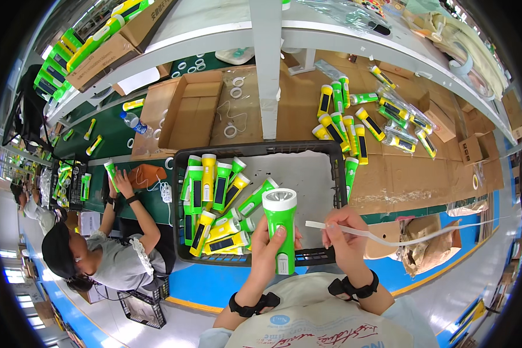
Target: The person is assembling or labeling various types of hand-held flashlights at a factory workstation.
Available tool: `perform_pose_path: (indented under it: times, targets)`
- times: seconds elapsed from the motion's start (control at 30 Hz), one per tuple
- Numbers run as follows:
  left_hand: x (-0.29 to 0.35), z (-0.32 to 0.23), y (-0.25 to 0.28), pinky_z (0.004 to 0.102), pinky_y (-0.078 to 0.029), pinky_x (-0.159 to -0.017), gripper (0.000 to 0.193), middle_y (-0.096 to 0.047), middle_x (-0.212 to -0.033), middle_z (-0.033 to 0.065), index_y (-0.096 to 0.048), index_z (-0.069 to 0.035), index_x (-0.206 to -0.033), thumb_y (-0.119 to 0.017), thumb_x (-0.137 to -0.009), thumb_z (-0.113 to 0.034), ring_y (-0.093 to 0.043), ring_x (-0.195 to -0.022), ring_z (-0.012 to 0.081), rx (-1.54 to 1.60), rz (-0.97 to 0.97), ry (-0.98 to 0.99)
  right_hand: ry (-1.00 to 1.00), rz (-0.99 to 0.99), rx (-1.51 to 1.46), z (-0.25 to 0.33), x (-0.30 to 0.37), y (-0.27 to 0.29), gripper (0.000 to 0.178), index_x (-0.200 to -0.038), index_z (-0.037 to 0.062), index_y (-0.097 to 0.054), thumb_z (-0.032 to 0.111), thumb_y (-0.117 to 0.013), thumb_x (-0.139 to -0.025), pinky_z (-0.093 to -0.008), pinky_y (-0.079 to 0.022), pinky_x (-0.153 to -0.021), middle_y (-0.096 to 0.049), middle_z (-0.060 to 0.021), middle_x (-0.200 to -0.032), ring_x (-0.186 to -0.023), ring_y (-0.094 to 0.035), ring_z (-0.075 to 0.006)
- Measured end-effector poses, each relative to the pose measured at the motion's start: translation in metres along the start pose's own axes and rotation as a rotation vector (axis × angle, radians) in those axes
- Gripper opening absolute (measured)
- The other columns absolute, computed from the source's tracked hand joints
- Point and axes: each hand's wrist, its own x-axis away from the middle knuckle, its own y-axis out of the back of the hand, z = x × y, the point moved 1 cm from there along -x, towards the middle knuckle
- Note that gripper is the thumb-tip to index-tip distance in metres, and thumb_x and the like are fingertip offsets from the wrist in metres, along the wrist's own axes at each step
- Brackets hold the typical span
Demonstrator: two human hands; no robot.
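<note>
My left hand (268, 248) is closed round a green flashlight (282, 232) with a white head, held upright with its lens toward me. Pinched in the fingers of my right hand (345, 233) is a long thin white strip (388, 240). Its short end points at the flashlight without touching it, while the rest trails off to the right. Both hands are over the near side of a black plastic crate (337, 174). In its left half lies a pile of green and yellow flashlights (207, 185); grey lining shows in the right half.
More flashlights (359, 130), some in clear bags, lie on the cardboard-covered bench beyond the crate. A grey post (265, 75) rises behind it, by an open cardboard box (191, 110). At the left a co-worker (113, 255) handles a green flashlight. Brown paper (426, 246) sits at right.
</note>
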Motion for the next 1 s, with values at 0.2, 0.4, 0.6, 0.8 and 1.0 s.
perform_pose_path:
  times: [0.2,0.4,0.6,0.8,1.0]
  targets:
    - [0.008,0.000,-0.001,0.0287,-0.050,-0.065,0.035,-0.059,-0.084,0.0095,-0.043,-0.002,-0.116,-0.051,-0.092,-0.026,-0.060,-0.071,0.0161,0.058,-0.016,-0.043,-0.031,0.133,0.100,-0.009,0.012,-0.007,0.008,-0.087,-0.0009,-0.053,0.007,-0.057,-0.088,-0.0213,-0.042,-0.054,-0.057,-0.0030,-0.072,-0.063,-0.051,-0.0069]
    - [0.018,0.010,0.005,0.0312,-0.045,-0.084,0.058,-0.052,-0.115,0.0099,-0.031,-0.003,-0.135,-0.034,-0.095,-0.045,-0.053,-0.101,0.0175,-0.005,0.035,-0.022,0.023,0.189,0.203,-0.010,0.013,-0.016,0.007,-0.083,-0.0003,-0.055,0.005,-0.058,-0.086,-0.0226,-0.041,-0.053,-0.058,-0.0043,-0.071,-0.061,-0.052,-0.0073]
    - [0.025,-0.008,-0.002,0.0266,-0.046,-0.067,0.055,-0.051,-0.101,0.0100,-0.033,-0.001,-0.126,-0.025,-0.098,-0.048,-0.053,-0.081,0.0123,-0.366,-0.031,-0.145,0.054,0.222,0.351,-0.012,0.013,-0.023,0.005,-0.082,0.0008,-0.056,0.004,-0.061,-0.084,-0.0241,-0.040,-0.050,-0.057,-0.0057,-0.068,-0.056,-0.052,-0.0095]
    - [0.024,-0.018,-0.003,0.0239,-0.045,-0.055,0.047,-0.055,-0.079,0.0077,-0.043,-0.002,-0.107,-0.026,-0.098,-0.045,-0.054,-0.062,0.0115,-0.341,-0.070,-0.099,0.278,0.132,0.700,-0.004,0.012,-0.033,0.010,-0.082,0.0023,-0.056,0.010,-0.063,-0.083,-0.0290,-0.041,-0.046,-0.056,-0.0082,-0.062,-0.050,-0.056,-0.0188]
    - [0.022,-0.011,-0.001,0.0262,-0.048,-0.057,0.051,-0.057,-0.082,0.0099,-0.042,-0.001,-0.117,-0.025,-0.098,-0.045,-0.056,-0.061,0.0148,-0.184,-0.100,-0.062,-0.056,0.099,0.998,0.010,0.009,-0.019,0.024,-0.095,0.0014,-0.050,0.024,-0.055,-0.089,-0.0325,-0.043,-0.050,-0.055,-0.0107,-0.064,-0.057,-0.058,-0.0250]
